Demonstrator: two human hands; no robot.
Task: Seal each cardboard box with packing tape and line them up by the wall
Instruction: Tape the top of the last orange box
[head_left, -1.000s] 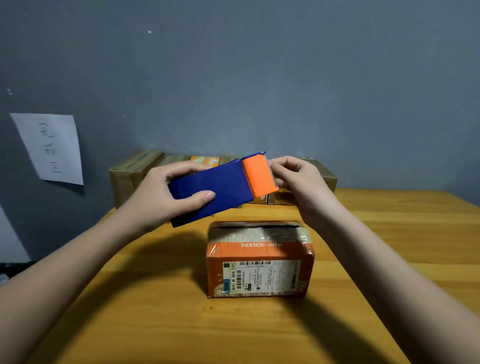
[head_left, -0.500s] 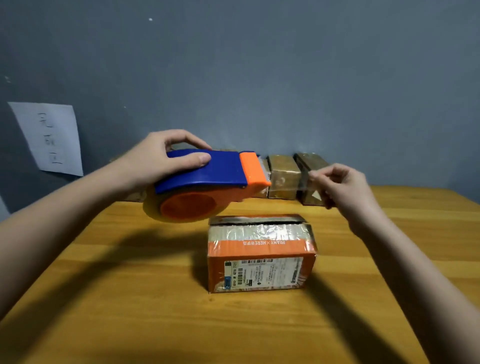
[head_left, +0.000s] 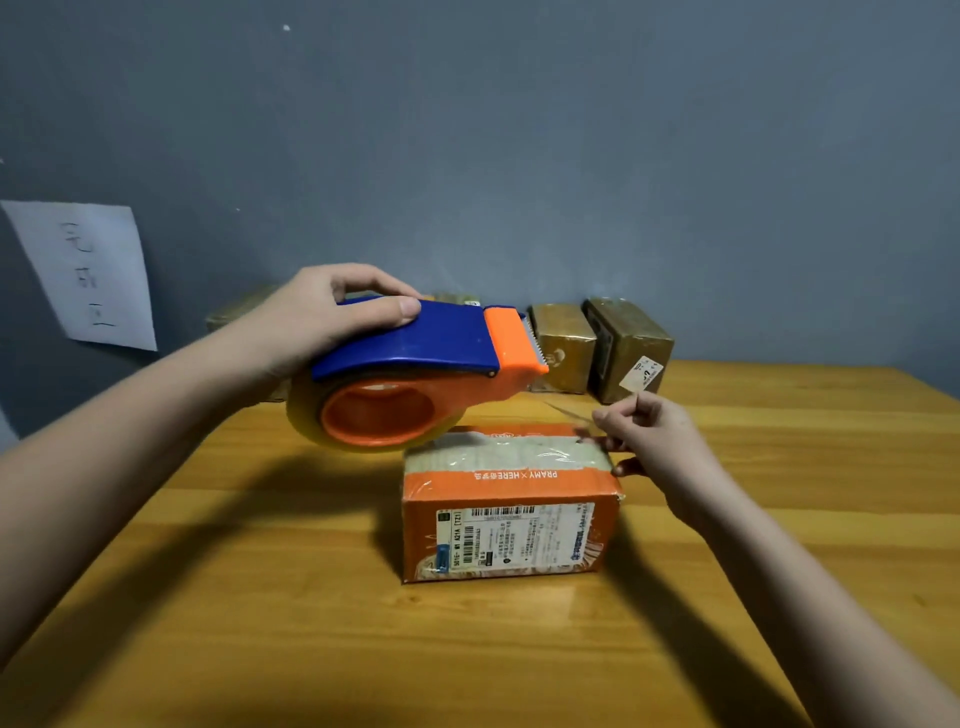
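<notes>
An orange cardboard box (head_left: 511, 525) with a white shipping label stands in the middle of the wooden table (head_left: 260, 623). My left hand (head_left: 311, 317) grips the blue and orange tape dispenser (head_left: 415, 374), held just above the box's far left corner. A strip of clear tape (head_left: 569, 413) runs from the dispenser's blade to my right hand (head_left: 649, 441), which pinches the tape end at the box's top right edge. Clear film covers the box top.
Two taped brown boxes (head_left: 563, 345) (head_left: 628, 348) stand against the grey wall at the table's back, with more boxes (head_left: 244, 312) partly hidden behind my left hand. A white paper note (head_left: 88, 270) hangs on the wall at left.
My right hand pulled tape out of the dispenser and came down to the box's top right edge. My left hand turned the dispenser flat and lowered it toward the box.
</notes>
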